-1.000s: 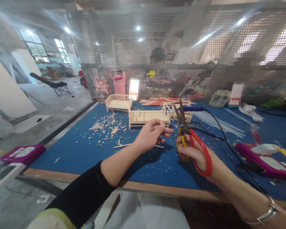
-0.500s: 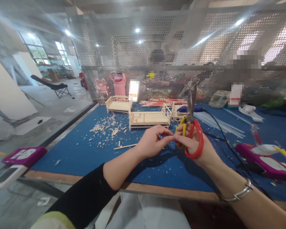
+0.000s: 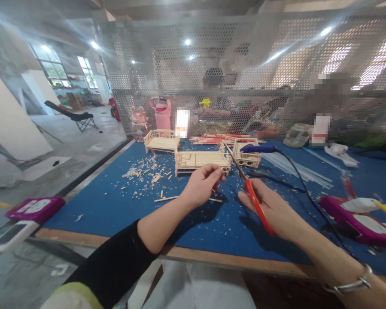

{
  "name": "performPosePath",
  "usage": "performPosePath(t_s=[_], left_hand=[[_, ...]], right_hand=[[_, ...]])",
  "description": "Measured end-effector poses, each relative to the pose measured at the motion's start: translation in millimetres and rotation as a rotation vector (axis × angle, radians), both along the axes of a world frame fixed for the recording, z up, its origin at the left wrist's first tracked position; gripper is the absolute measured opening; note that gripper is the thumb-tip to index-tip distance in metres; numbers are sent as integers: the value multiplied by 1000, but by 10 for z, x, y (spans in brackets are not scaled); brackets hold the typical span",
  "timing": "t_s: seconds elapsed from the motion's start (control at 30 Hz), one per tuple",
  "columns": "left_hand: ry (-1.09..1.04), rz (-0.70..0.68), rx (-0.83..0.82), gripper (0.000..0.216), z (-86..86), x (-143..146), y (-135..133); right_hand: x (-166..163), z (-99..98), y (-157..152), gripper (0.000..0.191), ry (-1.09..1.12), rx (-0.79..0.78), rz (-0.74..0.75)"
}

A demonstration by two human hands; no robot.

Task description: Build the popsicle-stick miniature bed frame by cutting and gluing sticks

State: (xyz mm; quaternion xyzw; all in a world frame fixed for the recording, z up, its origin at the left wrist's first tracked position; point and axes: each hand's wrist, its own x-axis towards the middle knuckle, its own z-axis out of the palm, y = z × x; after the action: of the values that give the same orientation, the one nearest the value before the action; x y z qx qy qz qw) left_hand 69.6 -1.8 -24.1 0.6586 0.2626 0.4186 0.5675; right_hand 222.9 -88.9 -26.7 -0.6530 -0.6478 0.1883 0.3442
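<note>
Right hand (image 3: 270, 206) is gripping the red-handled scissors (image 3: 249, 191), grip closed round the handle, blades pointing up and away over the blue worktop (image 3: 115, 201). Left hand (image 3: 201, 186) is hovering just beside the blades, fingertips pinched together; whether they hold anything cannot be told. Wooden miniature bed (image 3: 201, 159) is standing just beyond.

The scissors (image 3: 251, 194), red-handled with dark metal blades, lay edge-on across the right palm, tips pointing up and away toward the wooden models. A thin pale stick (image 3: 219, 171) sat pinched between the left fingertips above the blue mat.
</note>
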Motion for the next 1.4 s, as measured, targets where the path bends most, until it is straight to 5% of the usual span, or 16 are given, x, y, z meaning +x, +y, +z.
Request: performPosePath(t_s=[0.2,0.9,1.13,1.27,1.4], left_hand=[[11,20,11,15,55,6,-31],[128,26,181,20,-9,-13,27],[509,16,186,24,-74,-49,46],[629,14,292,20,-80,-53,43],[576,36,265,15,-85,-43,46]], right_hand=[[2,-12,-84,28,-4,-104,89],[31,-22,-150,32,-233,45,16],[219,-36,-81,36,-451,-291,-244],[468,-115,81,41,-633,-296,-299],[511,41,248,27,-782,-288,-294]])
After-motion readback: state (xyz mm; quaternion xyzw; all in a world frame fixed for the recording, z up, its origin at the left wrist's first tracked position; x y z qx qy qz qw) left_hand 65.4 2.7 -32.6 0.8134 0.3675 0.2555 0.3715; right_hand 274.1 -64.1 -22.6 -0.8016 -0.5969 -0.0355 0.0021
